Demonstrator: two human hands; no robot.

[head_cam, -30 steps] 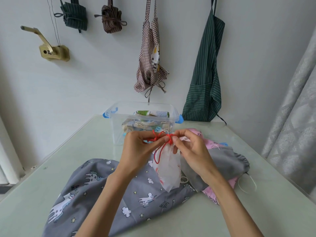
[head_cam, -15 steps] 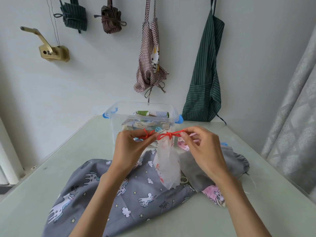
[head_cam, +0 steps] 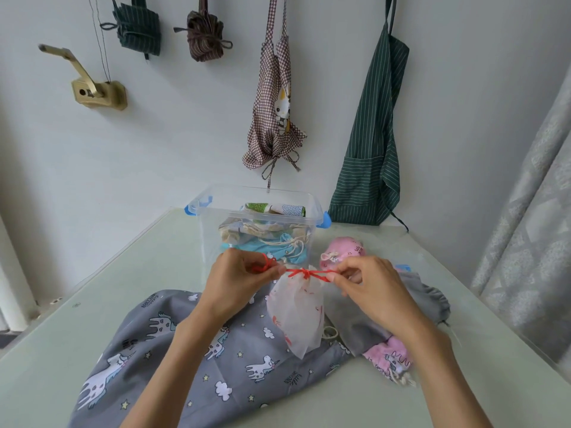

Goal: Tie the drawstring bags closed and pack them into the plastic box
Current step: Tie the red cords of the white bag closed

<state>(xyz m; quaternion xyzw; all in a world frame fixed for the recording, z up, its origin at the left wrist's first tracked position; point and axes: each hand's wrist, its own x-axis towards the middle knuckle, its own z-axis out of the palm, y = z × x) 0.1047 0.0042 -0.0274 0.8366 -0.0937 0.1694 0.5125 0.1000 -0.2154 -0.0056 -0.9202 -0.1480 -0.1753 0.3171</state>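
A small white drawstring bag (head_cam: 296, 316) hangs in the air above the table, its neck gathered by a red drawstring (head_cam: 304, 273) with a knot in the middle. My left hand (head_cam: 238, 279) pinches the string's left end. My right hand (head_cam: 370, 288) pinches the right end, and the string is stretched taut between them. Behind the hands stands the clear plastic box (head_cam: 216, 217) with blue latches, holding several tied bags. On the table lie a large grey unicorn-print bag (head_cam: 191, 359), a plain grey bag (head_cam: 429, 301) and a pink bag (head_cam: 343, 251).
A second pink patterned bag (head_cam: 392, 359) with a white cord peeks out under the grey one. Aprons and bundled cloths hang on the wall behind. A grey curtain (head_cam: 534, 242) hangs close to the table's right edge.
My hands have moved apart, pulling the red drawstring's ends sideways until it is taut, and the bag's neck has tightened. The bag has risen slightly.
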